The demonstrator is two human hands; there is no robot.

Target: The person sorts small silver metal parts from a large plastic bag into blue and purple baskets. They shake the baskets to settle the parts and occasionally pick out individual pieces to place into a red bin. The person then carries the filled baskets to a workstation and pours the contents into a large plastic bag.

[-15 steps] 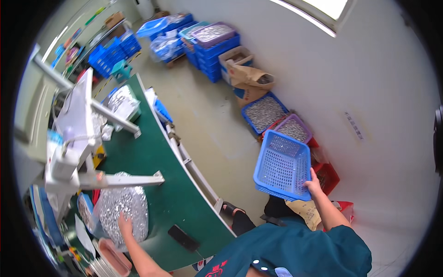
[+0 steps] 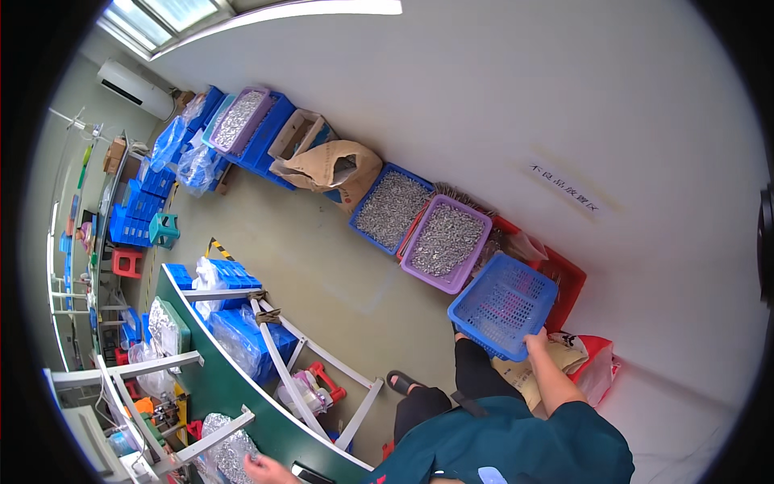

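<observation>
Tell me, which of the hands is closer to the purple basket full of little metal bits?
The right hand, gripping the empty blue basket just beside the purple basket. The left hand is far off at the green table.

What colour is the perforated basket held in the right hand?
Blue. The perforated basket, gripped at its edge by the right hand, shows clearly in the head view.

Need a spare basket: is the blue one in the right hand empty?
Empty: the blue basket in the right hand shows only bare mesh.
</observation>
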